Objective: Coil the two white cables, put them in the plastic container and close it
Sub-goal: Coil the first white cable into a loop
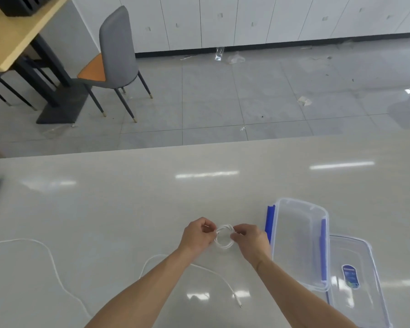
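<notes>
On the pale counter (104,209) the clear plastic container (298,245) sits open and holds nothing, its lid (355,287) lying off at its near right edge, so packing and closing are both still to do. To the container's left, a second white cable (50,254) sprawls loose, not yet coiled. Just left of the container, the first cable's small coil (224,236) looks nearly wound, pinched on either side by the curled fingers of the left hand (198,234) and right hand (251,240), a tail (213,273) trailing back.
</notes>
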Tool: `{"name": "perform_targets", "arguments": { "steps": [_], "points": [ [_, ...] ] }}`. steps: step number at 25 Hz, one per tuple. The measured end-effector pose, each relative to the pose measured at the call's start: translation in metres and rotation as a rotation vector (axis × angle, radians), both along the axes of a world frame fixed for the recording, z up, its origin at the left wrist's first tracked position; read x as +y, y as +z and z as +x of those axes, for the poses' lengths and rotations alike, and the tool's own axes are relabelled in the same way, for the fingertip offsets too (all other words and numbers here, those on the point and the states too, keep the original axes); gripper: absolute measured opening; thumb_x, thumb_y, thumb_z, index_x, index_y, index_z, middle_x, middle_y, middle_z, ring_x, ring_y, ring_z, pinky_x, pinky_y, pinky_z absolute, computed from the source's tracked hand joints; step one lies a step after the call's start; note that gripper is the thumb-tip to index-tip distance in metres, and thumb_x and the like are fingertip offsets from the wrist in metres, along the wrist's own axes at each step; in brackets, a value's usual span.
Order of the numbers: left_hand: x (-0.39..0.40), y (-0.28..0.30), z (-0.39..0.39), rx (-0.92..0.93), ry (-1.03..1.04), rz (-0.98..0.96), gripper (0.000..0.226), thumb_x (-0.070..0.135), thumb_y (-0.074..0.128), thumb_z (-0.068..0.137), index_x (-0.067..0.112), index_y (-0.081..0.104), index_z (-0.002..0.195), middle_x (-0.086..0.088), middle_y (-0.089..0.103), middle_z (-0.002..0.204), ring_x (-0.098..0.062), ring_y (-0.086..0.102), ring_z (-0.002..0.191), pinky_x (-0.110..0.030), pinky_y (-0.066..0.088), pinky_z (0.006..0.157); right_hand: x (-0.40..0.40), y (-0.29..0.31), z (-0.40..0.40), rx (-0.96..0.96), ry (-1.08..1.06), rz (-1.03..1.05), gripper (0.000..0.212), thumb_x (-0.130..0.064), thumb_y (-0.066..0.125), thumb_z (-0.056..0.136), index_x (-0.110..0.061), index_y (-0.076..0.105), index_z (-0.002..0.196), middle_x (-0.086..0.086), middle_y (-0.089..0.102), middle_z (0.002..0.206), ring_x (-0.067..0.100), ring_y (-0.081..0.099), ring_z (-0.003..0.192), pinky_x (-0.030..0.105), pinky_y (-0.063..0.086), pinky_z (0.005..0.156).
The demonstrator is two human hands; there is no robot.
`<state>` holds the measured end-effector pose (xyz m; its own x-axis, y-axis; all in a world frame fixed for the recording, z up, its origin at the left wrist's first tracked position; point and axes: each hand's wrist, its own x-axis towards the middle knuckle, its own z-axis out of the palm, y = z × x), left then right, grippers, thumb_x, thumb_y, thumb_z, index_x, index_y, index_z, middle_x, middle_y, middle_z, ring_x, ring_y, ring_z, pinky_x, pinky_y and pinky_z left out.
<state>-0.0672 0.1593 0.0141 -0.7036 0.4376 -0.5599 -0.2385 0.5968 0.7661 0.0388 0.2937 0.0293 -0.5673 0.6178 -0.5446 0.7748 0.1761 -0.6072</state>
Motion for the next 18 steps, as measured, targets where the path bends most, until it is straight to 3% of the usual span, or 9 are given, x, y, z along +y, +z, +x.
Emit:
{"name": "perform_targets", "arguments": {
  "steps": [4,9,15,18],
  "points": [
    [0.008,-0.016,-0.002,0.161,-0.117,-0.125,0.011,0.018,0.073,0.082,0.026,0.066,0.078,0.009,0.071,0.078,-0.006,0.064,0.070,-0.010,0.047,0.060,0.003,-0.013,-0.006,-0.096,0.093,0.153,0.026,-0.035,0.063,0.087,-0.035,0.073,0.111,-0.006,0.065,0.115,0.022,0.065,0.098,0.028,0.045,0.072],
    [0.008,-0.026,-0.003,0.376,-0.290,-0.212,0.006,0.026,0.067,0.087,0.023,0.068,0.091,0.007,0.065,0.093,-0.013,0.062,0.082,-0.030,0.053,0.075,-0.002,-0.025,-0.007,-0.072,0.043,0.187,0.022,-0.036,0.064,0.088,-0.032,0.071,0.108,-0.007,0.064,0.111,0.019,0.059,0.105,0.035,0.053,0.078],
    [0.002,-0.034,-0.003,0.377,-0.264,-0.184,0.011,0.031,0.070,0.085,0.030,0.067,0.095,0.012,0.060,0.095,-0.008,0.061,0.086,-0.029,0.053,0.078,-0.002,-0.029,-0.005,0.015,0.028,0.172,0.030,-0.031,0.067,0.088,-0.028,0.066,0.118,-0.007,0.061,0.120,0.018,0.057,0.112,0.037,0.055,0.082],
    [0.000,-0.036,-0.002,0.369,-0.242,-0.157,0.016,0.031,0.072,0.084,0.029,0.067,0.099,0.014,0.058,0.096,-0.004,0.059,0.085,-0.021,0.050,0.078,-0.003,-0.027,-0.001,0.049,0.036,0.165,0.035,-0.030,0.068,0.089,-0.027,0.063,0.123,-0.006,0.059,0.124,0.018,0.056,0.115,0.037,0.055,0.085]
  ]
}}
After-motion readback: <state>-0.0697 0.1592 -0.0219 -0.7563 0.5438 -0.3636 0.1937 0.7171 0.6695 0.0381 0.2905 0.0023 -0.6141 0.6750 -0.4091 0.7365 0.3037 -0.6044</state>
